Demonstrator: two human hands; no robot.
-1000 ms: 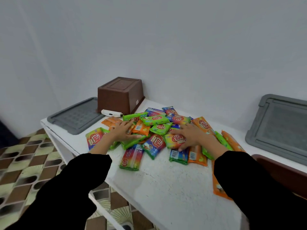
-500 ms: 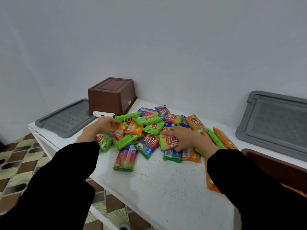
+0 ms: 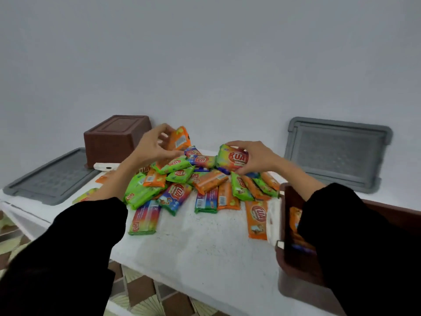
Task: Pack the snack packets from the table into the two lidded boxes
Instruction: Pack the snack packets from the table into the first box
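Observation:
A heap of green, orange and rainbow snack packets (image 3: 182, 185) lies on the white table (image 3: 205, 247). My left hand (image 3: 152, 147) is raised above the heap's left side, gripping an orange packet (image 3: 180, 139). My right hand (image 3: 255, 157) holds a rainbow packet (image 3: 232, 157) above the heap's right side. An open brown box (image 3: 287, 224) stands at the table's right edge, partly behind my right sleeve, with packets inside. A second brown box (image 3: 114, 137) sits upside down at the back left.
One grey lid (image 3: 52, 176) lies flat at the far left corner. Another grey lid (image 3: 337, 151) leans against the white wall at the back right. A small white object (image 3: 106, 166) rests by the upturned box. Patterned floor tiles show below the table edge.
Both hands have lifted off the heap, each now holding a packet in the air. The view has shifted, bringing the open box at the right into sight.

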